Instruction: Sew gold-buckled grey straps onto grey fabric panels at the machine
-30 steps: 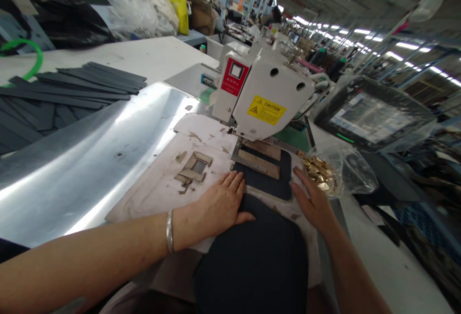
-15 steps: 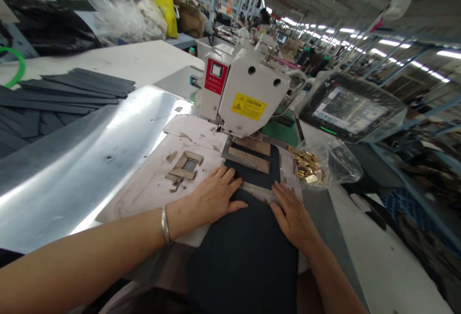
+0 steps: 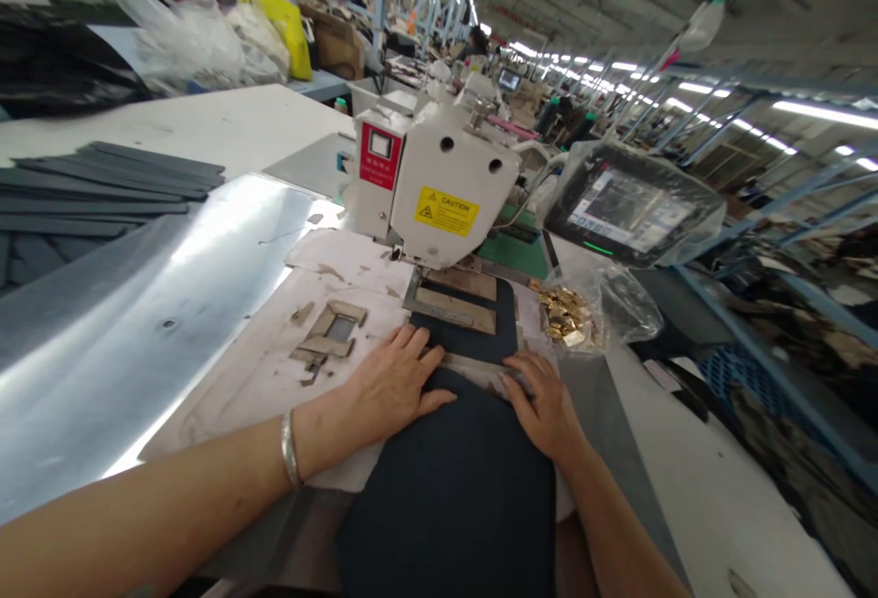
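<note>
A dark piece of material lies beneath the metal clamp frame of a white sewing machine. Nearer to me, a larger dark panel hangs over the table's front edge. My left hand, with a silver bangle at its wrist, lies flat at the left edges of both pieces, fingers stretched and thumb on the larger panel. At the right edges, my right hand rests with fingers extended and slightly bent. Neither hand grips anything visible. Between the pieces shows a light strip.
Gold-coloured metal pieces spill from a clear plastic bag on the right. Behind them stands a plastic-wrapped control screen. Grey strips are piled at left, beside a shiny metal sheet. Other people are in the background.
The whole view has swung slightly, so machine and table appear further left. Both hands stay at the dark pieces' edges, with little change in their pose. The clamp still sits on the material.
</note>
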Motion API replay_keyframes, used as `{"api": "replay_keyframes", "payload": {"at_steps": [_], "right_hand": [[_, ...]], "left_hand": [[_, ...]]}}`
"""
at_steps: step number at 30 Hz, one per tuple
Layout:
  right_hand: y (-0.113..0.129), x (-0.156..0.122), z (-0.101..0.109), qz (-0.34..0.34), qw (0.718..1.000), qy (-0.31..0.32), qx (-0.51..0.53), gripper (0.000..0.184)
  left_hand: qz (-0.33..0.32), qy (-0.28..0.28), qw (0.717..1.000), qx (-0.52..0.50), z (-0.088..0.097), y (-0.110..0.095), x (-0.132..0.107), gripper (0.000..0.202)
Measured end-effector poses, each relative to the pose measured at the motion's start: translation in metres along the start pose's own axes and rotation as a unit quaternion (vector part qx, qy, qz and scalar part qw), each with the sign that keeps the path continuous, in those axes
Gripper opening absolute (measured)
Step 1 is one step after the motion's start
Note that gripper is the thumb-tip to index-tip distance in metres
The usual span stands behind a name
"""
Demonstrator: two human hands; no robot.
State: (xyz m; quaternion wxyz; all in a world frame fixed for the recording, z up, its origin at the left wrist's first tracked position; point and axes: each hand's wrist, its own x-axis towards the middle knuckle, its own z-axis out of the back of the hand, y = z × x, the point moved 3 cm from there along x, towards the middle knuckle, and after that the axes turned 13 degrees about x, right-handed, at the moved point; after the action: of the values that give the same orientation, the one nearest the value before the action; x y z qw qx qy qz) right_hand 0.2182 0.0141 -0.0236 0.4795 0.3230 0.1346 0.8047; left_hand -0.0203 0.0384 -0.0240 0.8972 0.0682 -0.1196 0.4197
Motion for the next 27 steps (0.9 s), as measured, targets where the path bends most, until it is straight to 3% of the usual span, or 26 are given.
{"api": "replay_keyframes", "payload": {"at_steps": [8, 11, 17, 20, 24, 27], "right_hand": [[-0.003, 0.0, -0.002, -0.003, 1.0, 0.003, -0.006, 0.026], [0.0, 0.0, -0.004, -0.011, 1.0, 0.004, -0.013, 0.022], [-0.018, 0.008, 0.01, -0.02, 0.998, -0.053, 0.023, 0.018], [-0.053, 0.041, 0.033, -0.05, 0.993, -0.104, -0.03, 0.024], [-0.109, 0.106, 0.053, -0.175, 0.97, -0.049, -0.161, 0.032], [-0.134, 0.143, 0.051, -0.267, 0.948, -0.01, -0.175, 0.028]], "left_hand": [[0.0, 0.002, 1.0, -0.003, 0.002, -0.001, 0.0, 0.051], [0.003, 0.001, 1.0, -0.003, 0.001, -0.001, 0.0, 0.05], [0.005, -0.003, 1.0, 0.0, 0.001, -0.002, -0.001, 0.048], [0.0, 0.008, 1.0, -0.001, 0.002, -0.002, 0.0, 0.048], [-0.001, 0.011, 1.0, -0.007, 0.003, -0.002, 0.001, 0.049], [0.0, 0.015, 1.0, -0.013, 0.005, 0.0, 0.001, 0.049]]}}
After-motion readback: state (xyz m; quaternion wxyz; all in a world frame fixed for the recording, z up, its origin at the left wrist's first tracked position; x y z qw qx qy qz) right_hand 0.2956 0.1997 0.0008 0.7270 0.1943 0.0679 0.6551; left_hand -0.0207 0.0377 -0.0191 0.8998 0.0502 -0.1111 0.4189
